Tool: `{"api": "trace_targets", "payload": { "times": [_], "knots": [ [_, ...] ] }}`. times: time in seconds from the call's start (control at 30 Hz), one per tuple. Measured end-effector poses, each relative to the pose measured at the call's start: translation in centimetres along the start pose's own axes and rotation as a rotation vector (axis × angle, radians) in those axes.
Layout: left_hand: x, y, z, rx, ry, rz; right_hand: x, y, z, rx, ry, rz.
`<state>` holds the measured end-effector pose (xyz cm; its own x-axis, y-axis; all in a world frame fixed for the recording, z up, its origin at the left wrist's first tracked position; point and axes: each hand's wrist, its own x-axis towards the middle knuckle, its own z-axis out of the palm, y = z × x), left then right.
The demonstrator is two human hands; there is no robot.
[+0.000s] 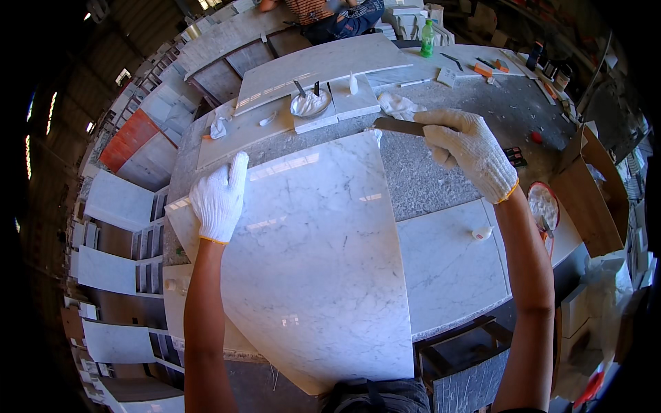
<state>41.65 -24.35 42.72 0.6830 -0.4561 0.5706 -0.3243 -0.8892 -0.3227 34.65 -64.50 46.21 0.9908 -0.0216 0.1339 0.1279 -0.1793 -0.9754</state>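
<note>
A large white marble slab [317, 255] with grey veins lies in front of me, its near end reaching close to my body. My left hand [219, 196], in a white knit glove, rests at the slab's far left edge. Its thumb side stretches forward, while the other fingers bend over the edge, partly hidden. In my gloved right hand [468, 141], a flat dark scraper [399, 126] is pinched between thumb and fingers. The scraper's tip points left, just above the slab's far right corner. A bit of white paste [376, 137] shows at that corner.
Beyond the slab stand a bowl of white paste [310, 103] with tools in it and a small white bottle [353, 84]. A green bottle [427, 40] is farther back. At right are a cardboard box [592, 189] and another marble piece [451, 265]. Another person [330, 17] sits behind.
</note>
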Motion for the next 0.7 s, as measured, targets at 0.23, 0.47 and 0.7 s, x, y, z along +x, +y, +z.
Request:
{"api": "trace_targets", "payload": {
  "times": [0.23, 0.47, 0.7],
  "knots": [
    [-0.2, -0.4, 0.3, 0.036, 0.003, 0.05, 0.1, -0.3, 0.2, -0.06, 0.012, -0.007],
    [-0.2, -0.3, 0.4, 0.039, -0.021, 0.04, -0.4, 0.1, 0.3, -0.115, 0.064, -0.047],
    [1.0, 1.7, -1.6, -0.153, -0.06, -0.223, -3.0, 2.8, -2.7, 0.104, 0.27, 0.043]
  ]
}}
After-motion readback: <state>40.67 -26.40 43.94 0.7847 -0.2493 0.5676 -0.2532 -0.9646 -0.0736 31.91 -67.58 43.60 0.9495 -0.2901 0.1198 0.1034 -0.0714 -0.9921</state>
